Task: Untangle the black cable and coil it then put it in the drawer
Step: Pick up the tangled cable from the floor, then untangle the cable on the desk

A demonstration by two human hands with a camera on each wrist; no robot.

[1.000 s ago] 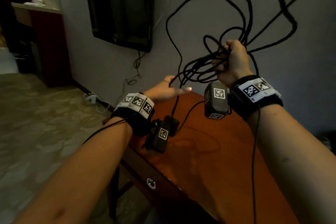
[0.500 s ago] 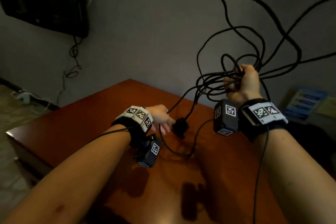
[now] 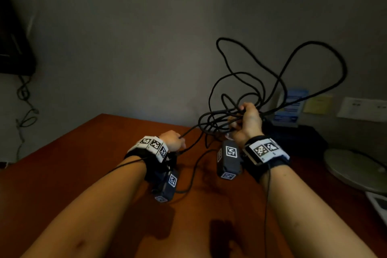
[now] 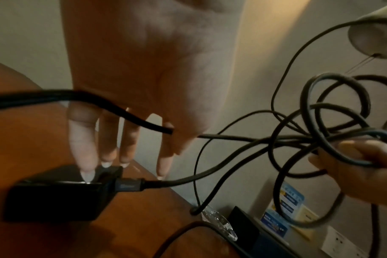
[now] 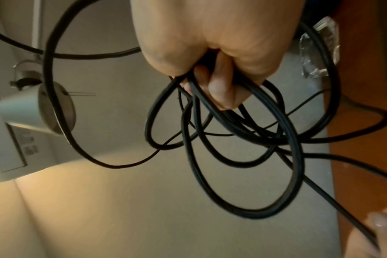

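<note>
My right hand (image 3: 248, 123) is raised above the wooden table (image 3: 83, 163) and grips a tangled bunch of black cable (image 3: 280, 69). Its fingers (image 5: 219, 90) curl round several loops, and wide loops stand up against the wall. One strand (image 3: 190, 132) runs down to my left hand (image 3: 173, 141), low over the table. In the left wrist view that strand (image 4: 121, 113) crosses the palm between thumb and index finger. The left fingers (image 4: 84, 157) are straight, and their tips touch a black adapter block (image 4: 55, 192) lying on the table. The cable's plug (image 4: 128, 185) sits in that block.
A black box (image 3: 293, 138) with a blue leaflet (image 3: 291, 107) stands at the back right. A round grey lamp base (image 3: 356, 169) sits right of it. A clear wrapper (image 4: 219, 221) lies by the box. A wall screen (image 3: 12, 48) hangs at left.
Both hands have come down toward the table. The left hand dropped from mid-air onto the adapter block. The view swung right, off the table's corner and drawer front.
</note>
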